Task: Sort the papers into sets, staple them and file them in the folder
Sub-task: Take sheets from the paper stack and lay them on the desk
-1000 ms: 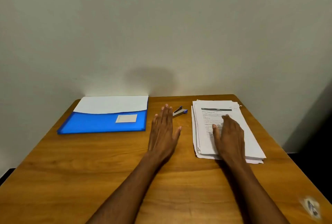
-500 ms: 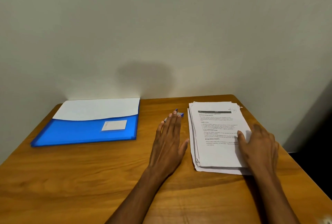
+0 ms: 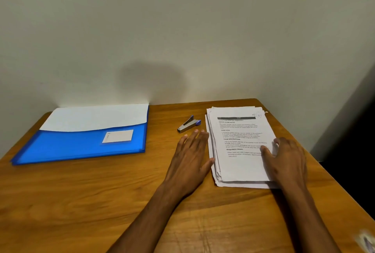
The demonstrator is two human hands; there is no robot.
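Left hand [image 3: 190, 157] has slid back, uncovering the stapler [image 3: 188, 124]; flat, holding nothing. Right hand [image 3: 288, 163] rests loosely on the papers' [image 3: 239, 151] right edge.

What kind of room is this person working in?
Probably a plain home or office desk corner. A wooden table stands against a bare wall, with a blue folder, a small stapler and a stack of printed papers on it.
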